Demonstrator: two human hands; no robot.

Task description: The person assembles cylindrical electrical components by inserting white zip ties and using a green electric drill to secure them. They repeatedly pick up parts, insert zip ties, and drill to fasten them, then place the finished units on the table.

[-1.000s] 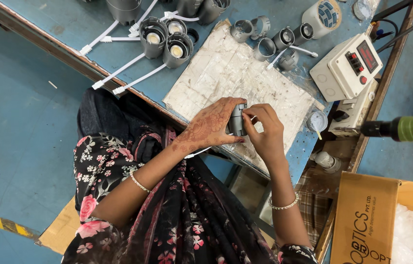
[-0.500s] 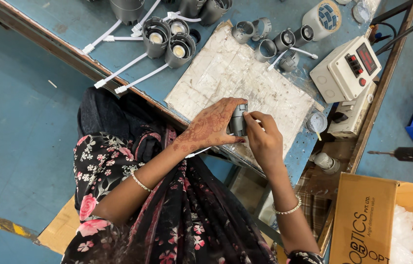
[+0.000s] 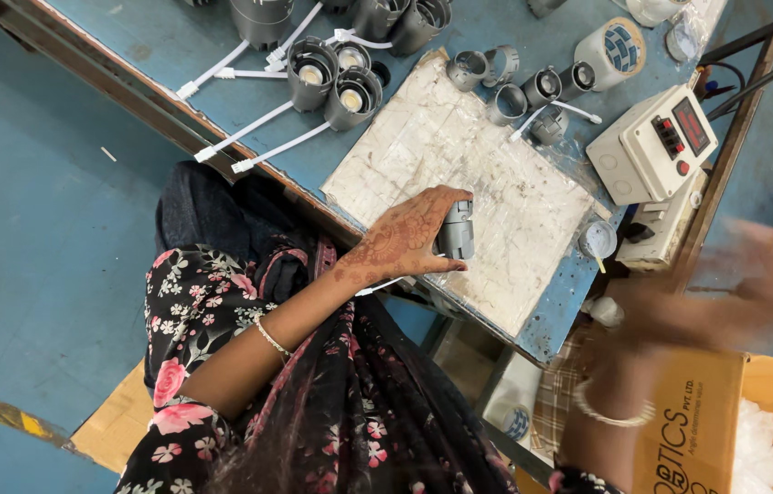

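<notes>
Left hand closed around a small grey cylindrical housing; right hand blurred out to the right.

The housing is held upright on the pale plastic-covered mat at the near edge of the blue worktop, gripped between thumb and fingers. Grey lamp housings with white leads are seen at the far left, a white control box with a red display further right. Whether the right hand, over the cardboard box, is spread or closed cannot be told.

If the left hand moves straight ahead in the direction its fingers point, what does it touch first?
The left hand already holds the grey housing. Beyond it lies bare white mat, then probably the small round cup.
</notes>
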